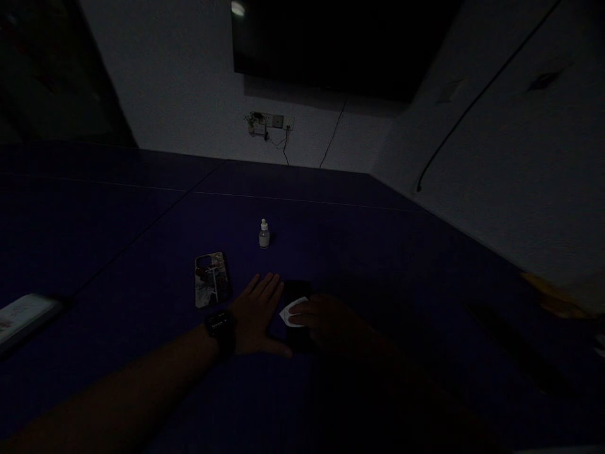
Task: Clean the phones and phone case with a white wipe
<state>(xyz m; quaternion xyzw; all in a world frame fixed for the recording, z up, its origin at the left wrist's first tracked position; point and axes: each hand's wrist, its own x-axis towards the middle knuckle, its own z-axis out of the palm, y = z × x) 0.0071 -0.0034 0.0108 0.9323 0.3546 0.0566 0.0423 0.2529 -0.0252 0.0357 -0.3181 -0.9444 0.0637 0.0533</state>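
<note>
My left hand lies flat with fingers spread on the dark blue surface, along the left side of a black rectangular slab that looks like a phone. A watch is on that wrist. Under the fingers of my right hand a white wipe is pressed against the slab, folded and partly covered. Deep shadow hides much of this hand and the slab's lower part. Just beyond my left hand rests a patterned phone case with a camera cutout. Farther off, a small dropper bottle stands upright.
A whitish box lies at the far left. To the right are a long dark object, hard to make out, and something yellow by the wall. A large screen hangs above sockets with cables. The room is dim.
</note>
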